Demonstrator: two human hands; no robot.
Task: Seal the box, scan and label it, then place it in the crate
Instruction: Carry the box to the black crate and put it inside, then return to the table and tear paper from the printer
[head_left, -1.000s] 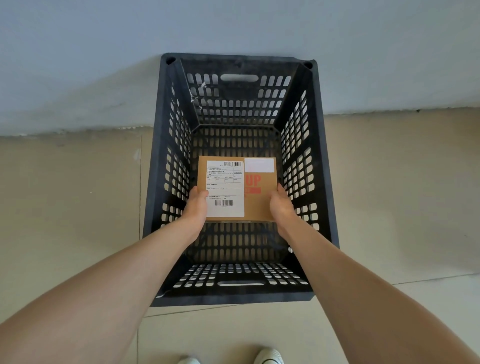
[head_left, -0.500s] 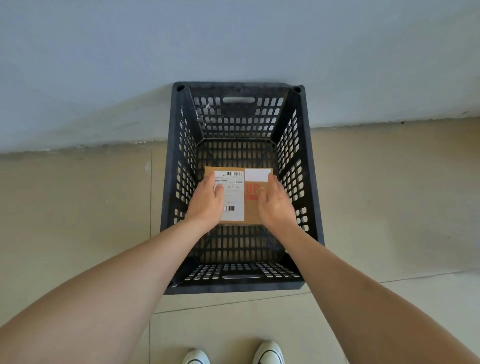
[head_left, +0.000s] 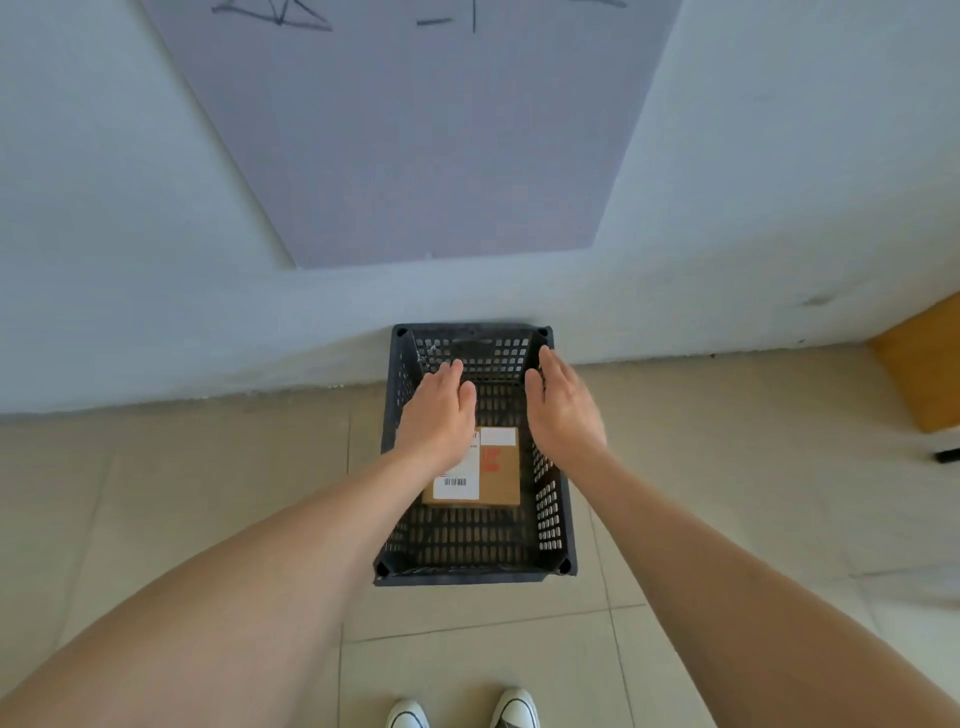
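Box in the crate, hands free

The box (head_left: 497, 470) lies on the floor of the crate (head_left: 556, 519); above the crate, the left hand (head_left: 435, 415) and right hand (head_left: 563, 410) hover with relaxed fingers, grasping nothing.

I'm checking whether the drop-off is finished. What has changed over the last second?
Both hands let go of the box. The left hand and right hand have lifted clear, open, above the crate. The camera has risen too. The box lies label up on the crate floor, and the crate stays against the wall.
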